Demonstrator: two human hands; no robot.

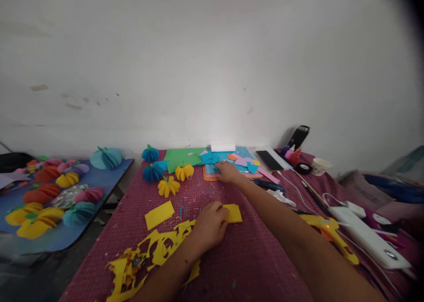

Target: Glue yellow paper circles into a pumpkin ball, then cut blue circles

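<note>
My left hand (210, 226) is over the middle of the cloth, its curled fingers closed on the edge of a small stack of yellow paper rectangles (234, 213). Farther back, my right hand (228, 171) is on a pile of coloured sheets (209, 171) in a clear sleeve, fingers apart and holding nothing I can see. Another yellow paper rectangle (159, 215) lies left of my left hand. Cut yellow paper scraps (162, 249) spread beneath and beside my left forearm. Two small yellow paper pumpkins (168, 186) and two blue paper pumpkins (153, 172) stand at the back left.
A green sheet (182, 158) lies near the wall. To the right are a phone (269, 160), a yellow glue gun (331, 235), a white power strip (369, 238), a paper cup (319, 166) and a black bottle (298, 136). A blue table (99, 169) at left bears several paper pumpkins.
</note>
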